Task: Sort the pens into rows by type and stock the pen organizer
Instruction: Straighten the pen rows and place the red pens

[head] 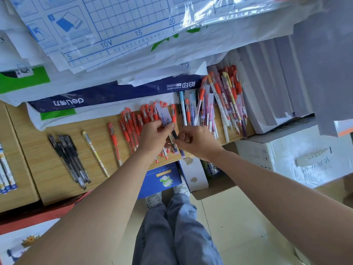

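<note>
The left hand (154, 135) is closed around a pen (164, 114), thumb and fingers clamped on its middle. The pen has a clear, pale bluish cap, and that end sticks up past the fingers. The right hand (196, 142) meets it from the other side, its curled fingertips pinching the lower, labelled part of the same pen. The pen slants between the two hands, just above the right edge of the red pens (129, 123). These lie in a loose heap on the wooden table (44, 163), most of them pointing the same way.

Just left of the red pens lies a lone red pen (114, 139), apart from the heap. Further left of the red pens is a yellow pen (95, 153) on its own. Further left again is a tight bunch of black pens (66, 155) lying side by side.

Right of the red pens, a jumble of mixed pens (223, 100) in red, lilac, white and blue leans every which way. Past that jumble rise tall paper stacks (271, 92).

Behind the red pens sits a dark blue deli pack (99, 94), half buried under plastic-wrapped sheets printed with a blue grid.

In front of the red pens, below the table edge, a blue box (162, 178) with a flower print stands near the person's feet. Off to the right of the red pens and lower down is a white box (286, 150).
</note>
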The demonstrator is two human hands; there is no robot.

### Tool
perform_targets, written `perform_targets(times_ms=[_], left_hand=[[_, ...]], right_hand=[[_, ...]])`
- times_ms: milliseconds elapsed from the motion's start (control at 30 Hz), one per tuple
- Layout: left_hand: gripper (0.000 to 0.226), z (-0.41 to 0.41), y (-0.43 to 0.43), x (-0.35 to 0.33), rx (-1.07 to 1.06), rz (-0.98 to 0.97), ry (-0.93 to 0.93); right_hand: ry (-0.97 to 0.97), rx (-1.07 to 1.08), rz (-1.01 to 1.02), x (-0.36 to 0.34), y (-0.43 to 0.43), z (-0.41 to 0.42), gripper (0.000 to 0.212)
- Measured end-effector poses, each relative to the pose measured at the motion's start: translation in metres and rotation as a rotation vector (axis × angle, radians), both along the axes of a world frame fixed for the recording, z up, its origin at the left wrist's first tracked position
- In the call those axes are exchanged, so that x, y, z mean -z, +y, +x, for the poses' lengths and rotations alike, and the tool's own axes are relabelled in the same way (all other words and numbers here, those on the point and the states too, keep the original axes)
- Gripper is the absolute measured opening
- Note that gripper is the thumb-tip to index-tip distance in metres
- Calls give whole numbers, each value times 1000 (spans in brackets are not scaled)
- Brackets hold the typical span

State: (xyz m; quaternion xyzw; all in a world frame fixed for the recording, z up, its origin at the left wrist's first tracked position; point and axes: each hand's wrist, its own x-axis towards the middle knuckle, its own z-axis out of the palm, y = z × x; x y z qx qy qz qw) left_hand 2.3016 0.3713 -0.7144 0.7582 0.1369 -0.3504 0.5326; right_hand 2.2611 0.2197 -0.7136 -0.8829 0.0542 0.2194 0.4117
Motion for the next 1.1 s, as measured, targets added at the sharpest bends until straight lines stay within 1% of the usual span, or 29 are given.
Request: perform_targets(times_ms=[67, 133, 200, 267, 367, 467, 567, 667, 733, 800, 933, 1000, 1067, 1100], left_hand=[[17, 0, -1, 1, -1, 7, 26], [20, -1, -1, 3, 14, 28, 29], [25, -3, 0, 6, 30, 50, 28], [27, -4, 0, 6, 44, 65, 25], [26, -6, -2, 6, 42, 63, 31], [27, -6, -4, 6, 43, 66, 38], [28, -5, -7, 4, 54, 61, 31], [29, -3, -11, 0, 15, 30, 44], [26, -2, -13, -2, -34, -3, 43], [27, -2, -14, -5, -54, -21, 56], [25, -3, -16, -10, -26, -65, 70], [23, -4, -16, -10, -29, -81, 81], [24, -4, -18, -10, -45, -87, 90], [24, -4, -19, -10, -50, -87, 88]], right_hand=[[-12, 88, -93, 3, -9, -1, 22], [-14, 163, -311, 8, -18, 0, 24], [37, 140, -515, 12, -23, 1, 29], [102, 89, -587, 14, -20, 1, 33], [136, 114, -541, 20, -13, 4, 33], [138, 204, -446, 22, -11, 4, 29], [49, 283, -285, 17, -14, -1, 21], [-46, 133, -76, 11, -16, -9, 23], [-77, 33, 4, 11, -16, -14, 20], [-76, 1, 31, 11, -16, -16, 14], [-46, -72, 47, 8, -18, -15, 15], [5, -122, 40, 4, -22, -13, 13], [4, -105, -25, 2, -29, -12, 18], [-53, -47, -89, 2, -34, -12, 19]])
